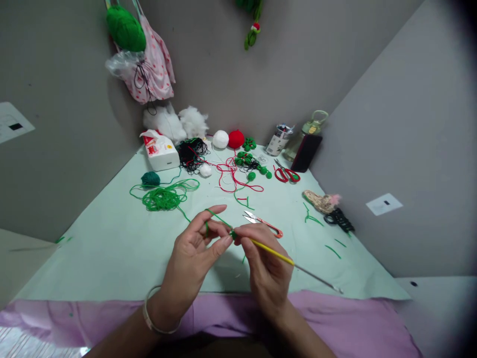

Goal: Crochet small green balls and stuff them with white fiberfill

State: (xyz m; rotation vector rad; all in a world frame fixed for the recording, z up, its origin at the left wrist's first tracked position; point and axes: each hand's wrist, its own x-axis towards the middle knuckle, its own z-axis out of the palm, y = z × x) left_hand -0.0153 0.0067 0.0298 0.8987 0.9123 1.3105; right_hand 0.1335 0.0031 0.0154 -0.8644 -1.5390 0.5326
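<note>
My left hand pinches a small green crocheted piece between thumb and fingers, and green yarn runs over its raised index finger. My right hand is closed on a crochet hook with a yellow grip; its metal end points down to the right. The hook's working tip is hidden at the green piece, where both hands meet. From the left hand the strand leads back to a loose heap of green yarn. Just behind my right hand lie small snips with orange handles.
Toward the back stand a tissue box, white yarn ball, red yarn ball, pen cup, bottle and phone. Red-handled scissors lie in front. Black yarn and green scraps are scattered about.
</note>
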